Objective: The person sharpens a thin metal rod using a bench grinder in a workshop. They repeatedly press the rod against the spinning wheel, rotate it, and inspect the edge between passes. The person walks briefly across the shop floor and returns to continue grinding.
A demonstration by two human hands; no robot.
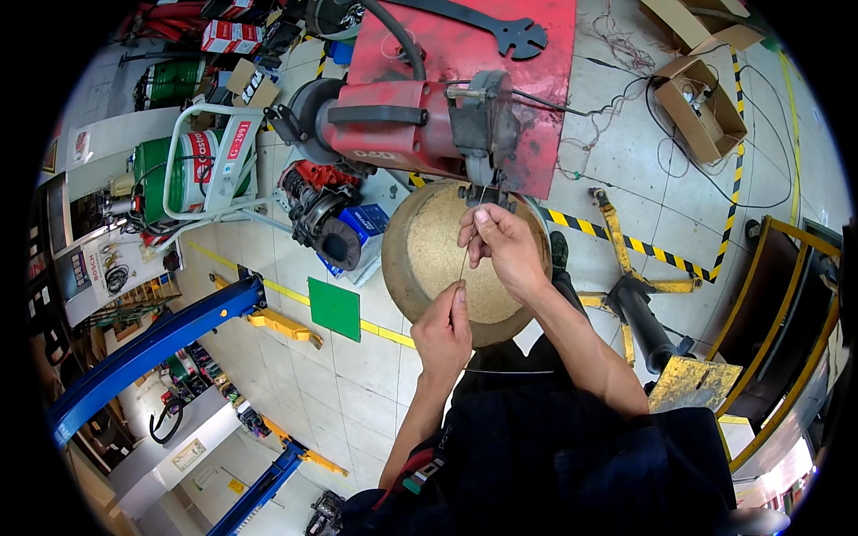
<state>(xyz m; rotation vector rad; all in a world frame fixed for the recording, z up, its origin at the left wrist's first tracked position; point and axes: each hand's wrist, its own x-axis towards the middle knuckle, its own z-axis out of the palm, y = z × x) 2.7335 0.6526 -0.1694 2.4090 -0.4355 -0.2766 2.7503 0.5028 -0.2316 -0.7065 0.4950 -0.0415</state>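
Observation:
My right hand [505, 246] pinches a thin metal rod or wire [466, 259] just below the wheel of a red bench grinder [384, 125]. Lower down, my left hand [444, 332] grips the rod's near end between thumb and fingers. The rod's far tip points up to the grinding wheel [481, 170] at the grinder's right side; whether it touches cannot be made out. Beneath my hands is a round, sandy-brown drum or pan [420, 241]. The grinder rests on a red tabletop [554, 89].
A black flat wrench [500, 31] lies on the tabletop. Left of the drum are a blue box [362, 228], metal parts [313, 201] and a green square [335, 309]. A yellow-legged jack [639, 313] stands at right, below a cardboard box [702, 107] and loose wires.

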